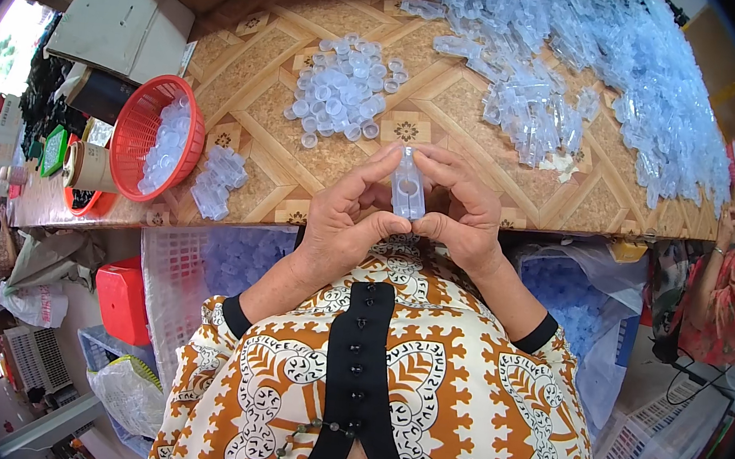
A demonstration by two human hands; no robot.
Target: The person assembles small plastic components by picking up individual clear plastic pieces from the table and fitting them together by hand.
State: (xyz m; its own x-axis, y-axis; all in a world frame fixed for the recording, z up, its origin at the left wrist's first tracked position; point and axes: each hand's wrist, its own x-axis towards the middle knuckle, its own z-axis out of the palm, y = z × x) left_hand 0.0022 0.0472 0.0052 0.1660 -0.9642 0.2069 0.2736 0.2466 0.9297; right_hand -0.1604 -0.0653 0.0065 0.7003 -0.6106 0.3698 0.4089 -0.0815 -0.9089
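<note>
Between my two hands, just over the table's near edge, is a clear plastic piece [408, 189], oblong with a round opening in its middle. My left hand [347, 209] pinches it from the left with thumb and fingers. From the right, my right hand [466, 209] grips the same piece, its thumb at the lower end. Beyond my hands lies a loose heap of small round translucent caps [342, 83]. Farther right, a large pile of similar clear plastic pieces [533, 104] spreads over the patterned table [260, 142].
At left stands a red plastic basket [195, 135] with translucent parts inside; several clear pieces [219, 180] lie beside it. Below the table edge are lined crates of plastic parts [571, 296] and a red stool [123, 298]. Another person's arm [716, 257] shows at far right.
</note>
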